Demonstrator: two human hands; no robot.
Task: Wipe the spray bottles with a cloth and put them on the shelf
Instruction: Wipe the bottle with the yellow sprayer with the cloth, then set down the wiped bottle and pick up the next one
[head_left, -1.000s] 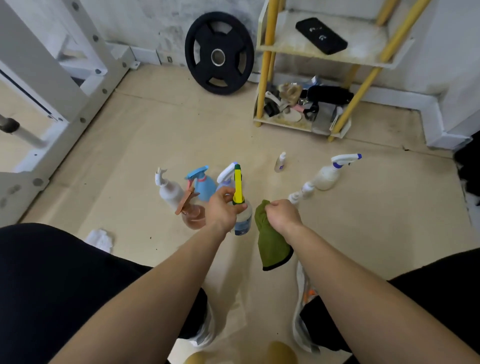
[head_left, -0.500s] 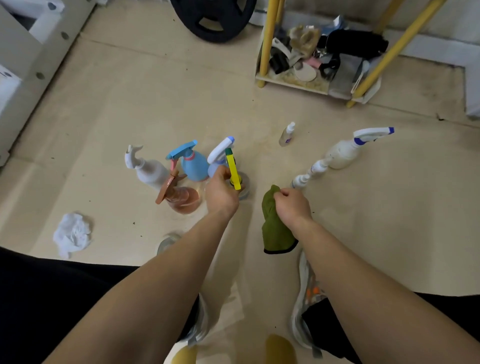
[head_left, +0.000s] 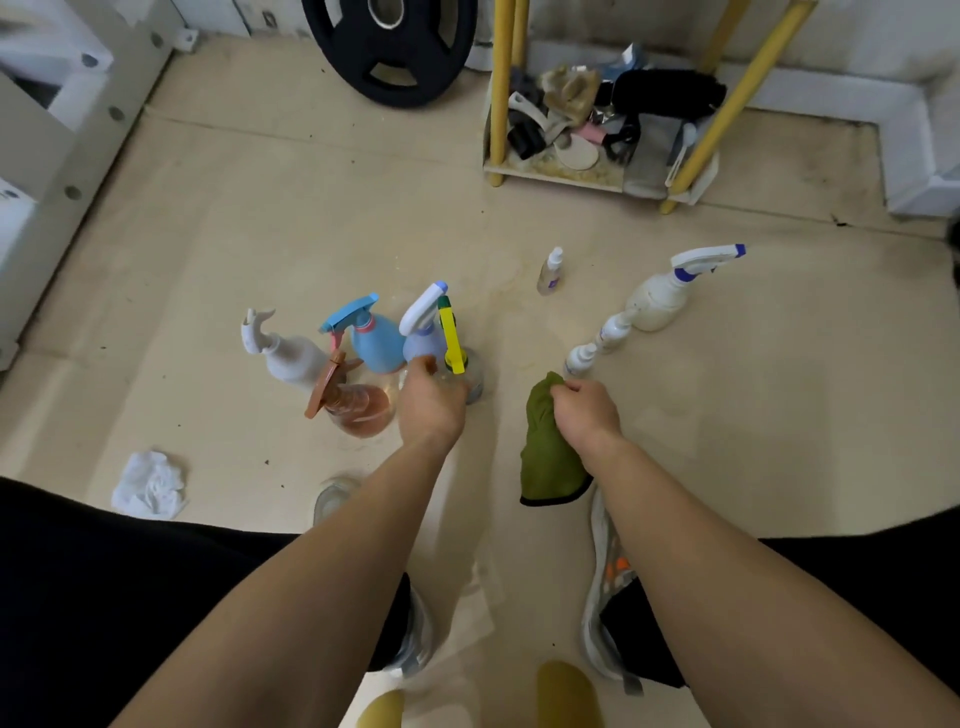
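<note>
My left hand (head_left: 431, 405) grips the neck of a clear spray bottle (head_left: 471, 378) with a yellow trigger; the bottle is upright, low at the floor. Just behind it stand a lilac bottle (head_left: 418, 345) with a white trigger, a blue bottle (head_left: 375, 349), a white bottle (head_left: 288, 357) and an orange-tinted bottle (head_left: 358, 411). My right hand (head_left: 584, 410) holds a bunched green cloth (head_left: 545, 460) that hangs below it. To the right stand a large white bottle (head_left: 658, 302) and two small white ones (head_left: 613, 330). The yellow-legged shelf (head_left: 550, 175) is farther back.
The shelf's bottom board is crowded with clutter. A tiny spray bottle (head_left: 550, 273) stands alone mid-floor. A black weight plate (head_left: 389, 47) leans on the wall, a white metal frame (head_left: 62, 130) runs along the left, and a crumpled white tissue (head_left: 150, 486) lies near my left knee.
My left hand has lowered the yellow-trigger bottle from mid-air down among the bottles on the floor. The camera has tilted downward. My right hand keeps holding the green cloth.
</note>
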